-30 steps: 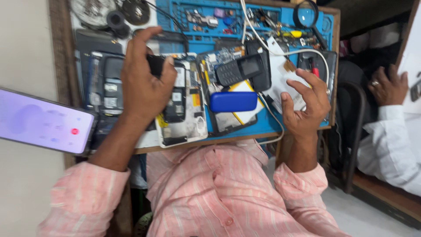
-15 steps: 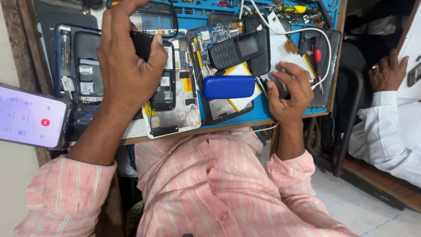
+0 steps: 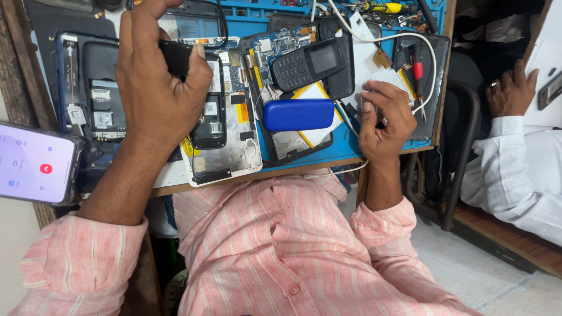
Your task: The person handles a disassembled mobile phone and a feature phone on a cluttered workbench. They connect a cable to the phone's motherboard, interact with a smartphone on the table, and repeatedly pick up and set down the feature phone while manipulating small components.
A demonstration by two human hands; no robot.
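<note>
My left hand is closed around a black flat part, held above an opened phone with bare circuit boards. My right hand rests at the right of the blue work mat, fingers curled with the thumb against them; I see nothing in it. A blue phone shell lies just left of it. A black keypad phone lies tilted above the shell. A white cable loops past my right hand.
A lit smartphone is propped at the left edge. Another opened device lies left of my left hand. Screwdrivers and tools crowd the mat's top right. Another person's hand and white sleeve are at the right, beside a dark chair.
My left hand has stayed on the black part. My right hand's fingers, spread a second ago, have curled shut. The view has shifted closer toward the bench.
</note>
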